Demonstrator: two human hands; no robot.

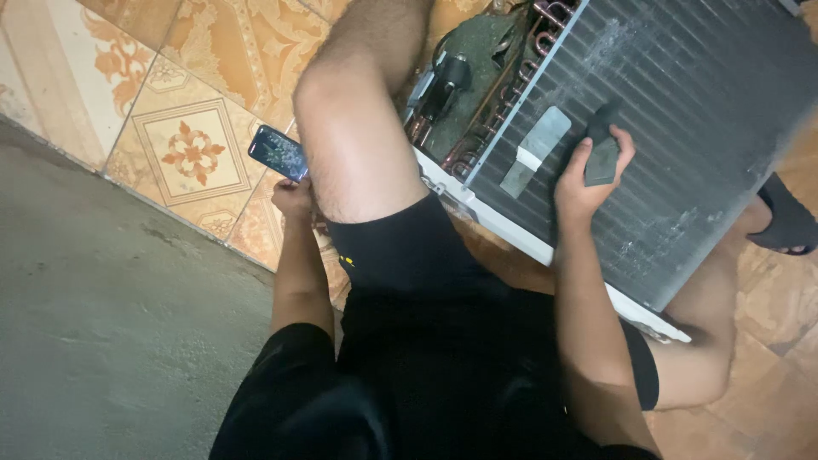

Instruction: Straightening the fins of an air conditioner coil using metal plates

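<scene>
In the right half of the frame the right hand lies on the finned coil of an air conditioner unit, and its fingers are closed around a small dark brush that is pressed flat against the fins. The coil is a large grey panel of thin parallel fins, tilted across the upper right of the frame; it looks dusty, with pale patches near its top edge and its lower right part. Just left of the brush, a flat silver tab lies on the fins. At the left end of the coil, at the upper centre, copper pipes bend beside a dark green part. A white frame edge runs under the coil. At the centre left, the left hand grips a dark phone with a shiny screen, half hidden behind the raised knee, above the patterned orange floor tiles.
</scene>
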